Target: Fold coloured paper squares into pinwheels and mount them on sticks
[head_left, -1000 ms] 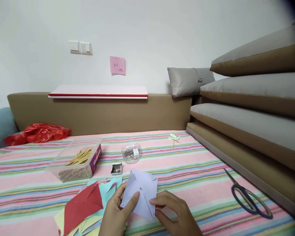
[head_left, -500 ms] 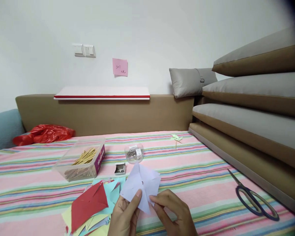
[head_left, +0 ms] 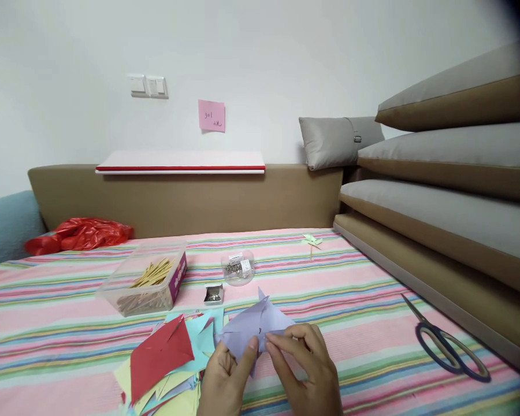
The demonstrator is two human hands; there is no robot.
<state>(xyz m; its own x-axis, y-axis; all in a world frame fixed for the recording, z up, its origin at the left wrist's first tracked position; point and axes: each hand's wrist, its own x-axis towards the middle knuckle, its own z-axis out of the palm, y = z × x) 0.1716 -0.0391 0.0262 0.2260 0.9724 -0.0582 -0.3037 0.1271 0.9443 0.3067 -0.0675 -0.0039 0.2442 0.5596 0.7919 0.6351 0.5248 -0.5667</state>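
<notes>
A light purple sheet of paper [head_left: 242, 325], cut and partly folded like a pinwheel, is held up between both hands near the bottom centre. My left hand [head_left: 227, 375] grips it from below, its thumb pressed on the paper close to a small dark mark at the middle. My right hand [head_left: 305, 364] pinches a corner of the same paper against that middle. To the left of my left hand lies a pile of coloured papers, with a red cut sheet [head_left: 161, 355] on top and a turquoise one [head_left: 203, 335] beside it.
Behind the paper stand a small open box [head_left: 214, 294] and a clear round container [head_left: 238, 268] of small metal pieces. Left is a plastic box [head_left: 145, 300] of wooden sticks. Scissors [head_left: 448, 346] lie at right, a green pinwheel [head_left: 312, 240] farther back. Stacked cushions [head_left: 450, 202] border the right.
My right hand has brought a corner of the purple paper inward to its middle. The paper has turned and tilted, and both hands are closer together.
</notes>
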